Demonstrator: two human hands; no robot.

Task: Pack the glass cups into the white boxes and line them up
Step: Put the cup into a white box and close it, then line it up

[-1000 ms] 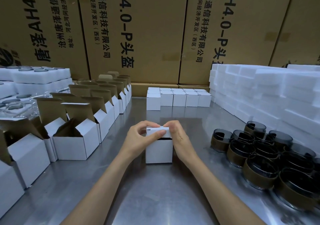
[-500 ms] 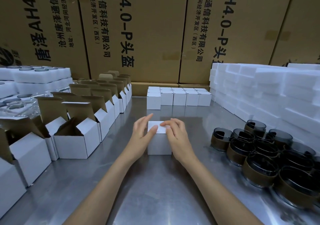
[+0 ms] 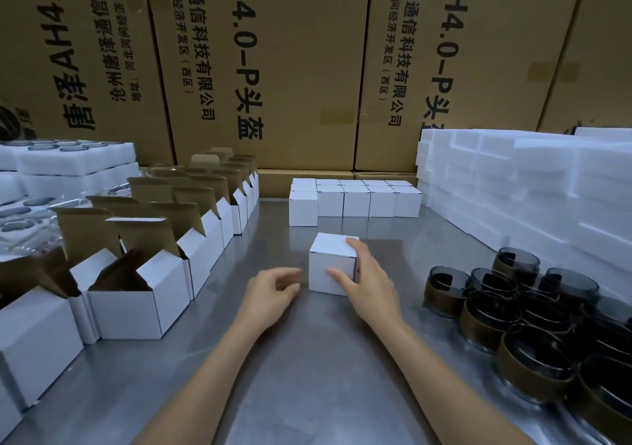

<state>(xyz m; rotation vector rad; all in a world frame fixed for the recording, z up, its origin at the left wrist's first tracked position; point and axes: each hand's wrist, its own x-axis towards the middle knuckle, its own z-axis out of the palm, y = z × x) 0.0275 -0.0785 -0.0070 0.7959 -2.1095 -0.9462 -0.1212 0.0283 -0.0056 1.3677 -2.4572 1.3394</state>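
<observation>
A closed white box (image 3: 333, 265) is being held on the steel tabletop (image 3: 307, 376) by the right hand (image 3: 367, 280), thumb on its near face and fingers curled over its top right edge. The left hand (image 3: 273, 290) is lying loosely curled just beside it, holding nothing. Bare tabletop is lying between it and the row of closed boxes (image 3: 355, 200) behind. Open boxes (image 3: 143, 294) are flanking the left, glass cups (image 3: 533, 314) the right.

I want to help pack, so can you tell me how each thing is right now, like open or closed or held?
Middle white box: closed, upright.
Right hand: grips that box.
Left hand: off the box, holding nothing.
Boxes on the left: flaps open.
Back row of boxes: closed, lined up.
Glass cups: unpacked, clustered.
</observation>
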